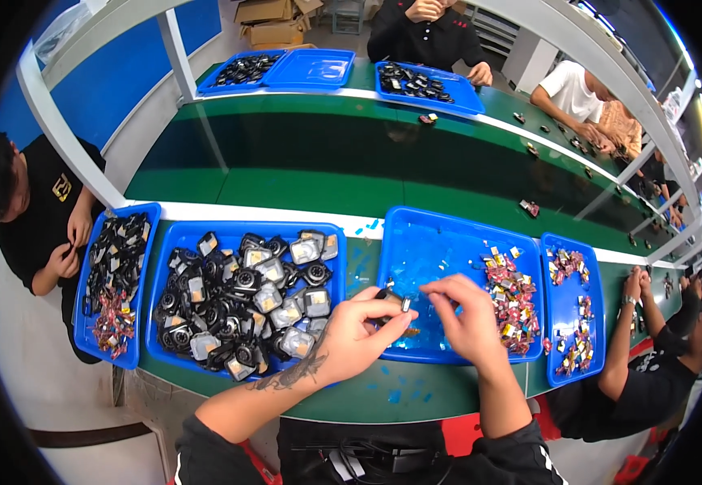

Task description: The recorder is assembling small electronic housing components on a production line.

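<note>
My left hand (367,325) pinches a small black part (391,297) with a pale, shiny end between thumb and fingers. It hovers over the left side of a blue tray (394,242). Close by on the right, my right hand (472,319) has its thumb and index finger drawn together near that part. Whatever its fingertips hold, if anything, is too small to make out. Small red circuit boards (513,303) with wires and yellow and white pieces are heaped in the tray's right side. Blue film scraps (416,257) lie scattered on its floor.
Left of my hands, a blue tray (339,242) holds many black camera-like housings (246,279). More blue trays stand at the far left (154,217) and right (596,323). Beyond runs a green conveyor belt (286,174) with a few parts. Several people work around it.
</note>
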{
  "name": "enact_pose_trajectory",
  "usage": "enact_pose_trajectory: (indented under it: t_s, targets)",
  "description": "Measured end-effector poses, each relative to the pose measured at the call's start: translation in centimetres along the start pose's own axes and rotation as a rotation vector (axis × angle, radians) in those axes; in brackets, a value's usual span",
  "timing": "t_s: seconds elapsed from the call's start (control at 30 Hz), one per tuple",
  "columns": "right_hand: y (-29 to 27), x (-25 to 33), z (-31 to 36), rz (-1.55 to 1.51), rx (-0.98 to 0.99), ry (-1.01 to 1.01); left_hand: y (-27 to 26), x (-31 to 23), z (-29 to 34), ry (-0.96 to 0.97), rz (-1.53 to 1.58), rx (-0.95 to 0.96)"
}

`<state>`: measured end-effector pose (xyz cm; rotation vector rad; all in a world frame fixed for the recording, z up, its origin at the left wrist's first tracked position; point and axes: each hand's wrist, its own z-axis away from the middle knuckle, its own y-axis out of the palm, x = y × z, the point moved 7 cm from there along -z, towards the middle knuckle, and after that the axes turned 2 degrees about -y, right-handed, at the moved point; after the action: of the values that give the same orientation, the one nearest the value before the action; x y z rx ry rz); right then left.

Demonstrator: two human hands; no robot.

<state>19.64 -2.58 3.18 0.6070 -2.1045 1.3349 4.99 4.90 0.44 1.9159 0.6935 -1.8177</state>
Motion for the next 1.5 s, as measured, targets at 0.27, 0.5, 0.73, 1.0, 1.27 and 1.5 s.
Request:
enact_pose_trajectory:
  t_s: [0.27,0.5,0.73,1.0,1.27,1.5]
  targets:
    - [2.8,0.2,0.7,-0.984,0.042,0.098,0.5,-0.3,0.5,-0.082,0.136,0.053]
    - [0.9,1.4,1.5,-0.658,-0.146,0.139,-2.3,0.3,0.7,-0.054,0.333,-0.231]
    - [3.0,2.3,1.3,-0.376,-0.131,0.124,-0.4,1.7,0.6,-0.127,0.509,-0.124]
    - [1.2,3.3,0.8,-0.160,-0.230,0.048,0.7,1.9,0.8,-0.086,0.456,-0.013]
    - [1.0,3.3,0.6,-0.159,-0.161,0.065,0.9,1.7,1.0,-0.048,0.294,-0.030]
    - [1.0,3.0,0.5,-0.130,-0.119,0.059,1.0,1.8,1.2,-0.043,0.293,-0.038]
